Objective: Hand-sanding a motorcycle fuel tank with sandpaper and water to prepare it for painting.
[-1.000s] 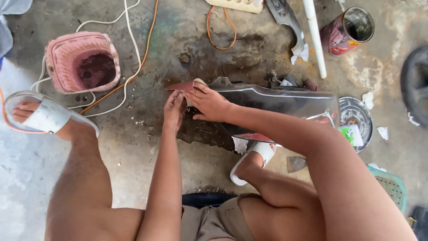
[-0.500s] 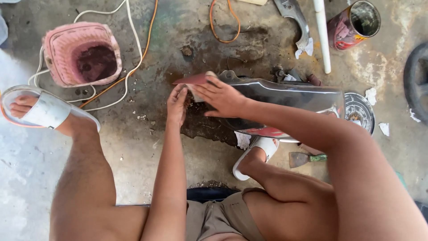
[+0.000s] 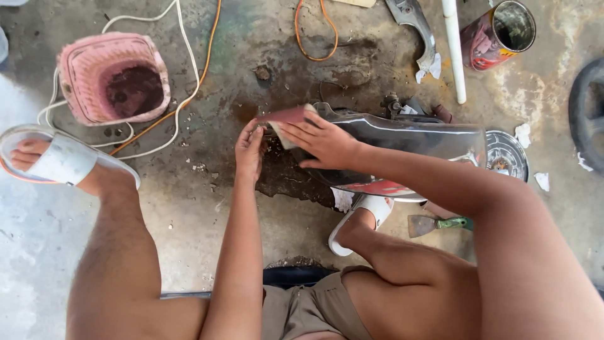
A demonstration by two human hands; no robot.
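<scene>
A long shiny dark motorcycle body panel [image 3: 415, 141] with a red underside lies on the wet concrete floor in front of me. My right hand [image 3: 318, 140] presses a folded reddish-brown sheet of sandpaper [image 3: 286, 117] onto the panel's left end. My left hand [image 3: 250, 150] grips the panel's left tip just below the sandpaper. Both forearms reach forward between my bare knees, and my feet wear white sandals.
A pink plastic basket [image 3: 116, 79] stands at the upper left, with white and orange cables [image 3: 189, 75] running past it. A rusty paint can [image 3: 498, 34] and a white pipe [image 3: 454, 50] lie upper right. A green-handled scraper [image 3: 437, 224] rests by my right foot. A tyre [image 3: 585, 119] shows at the right edge.
My right hand and the sandpaper have shifted slightly along the panel's left end. The head view has dropped a little lower, so everything sits lower in frame.
</scene>
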